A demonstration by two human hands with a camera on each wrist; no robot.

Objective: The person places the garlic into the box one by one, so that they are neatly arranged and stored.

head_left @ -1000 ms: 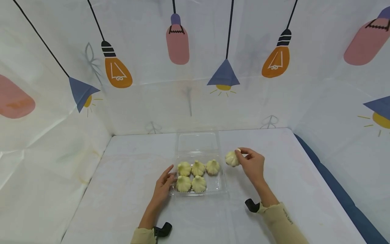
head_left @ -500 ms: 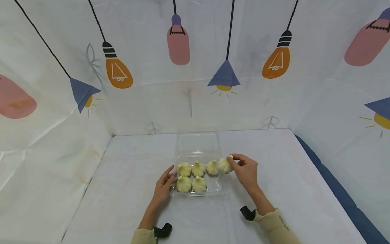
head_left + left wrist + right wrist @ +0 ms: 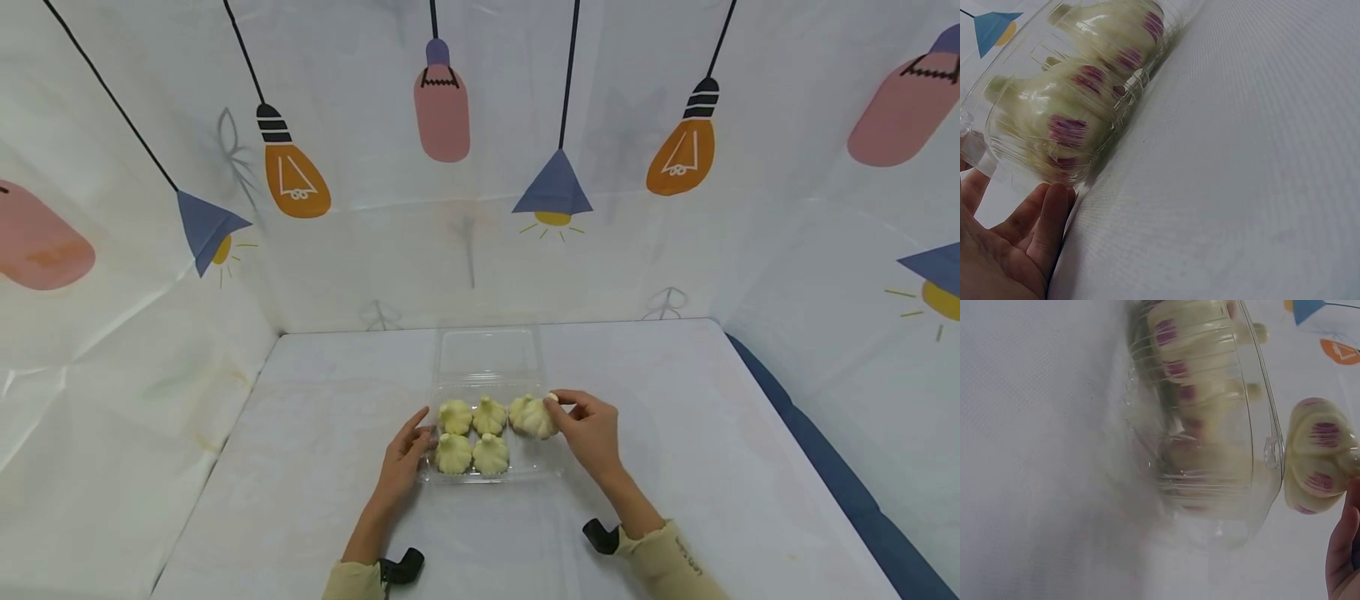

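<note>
A clear plastic clamshell box [image 3: 532, 460] stands open on the table, its lid [image 3: 489, 354] folded back. Several pale garlic bulbs [image 3: 453, 454] with purple streaks sit inside in two rows, stems up. My left hand [image 3: 403, 457] rests against the box's left side, and the left wrist view shows the fingertips [image 3: 1054, 195] touching the clear wall. My right hand [image 3: 592, 435] pinches one more garlic bulb [image 3: 536, 420] by its stem. That bulb hangs above the box's right side in the head view, partly covering the back-right bulb. The right wrist view places it just past the rim [image 3: 1277, 453].
White cloth covers the table [image 3: 322, 433], with its surface spreading to both sides of the box. A white curtain [image 3: 360, 258] printed with lamps and bulbs encloses the back and sides. Dark blue fabric [image 3: 817, 450] lies along the right table edge.
My right hand has brought the garlic bulb leftward and toward me, from beside the box to over its right side. The left hand has stayed at the box's left wall.
</note>
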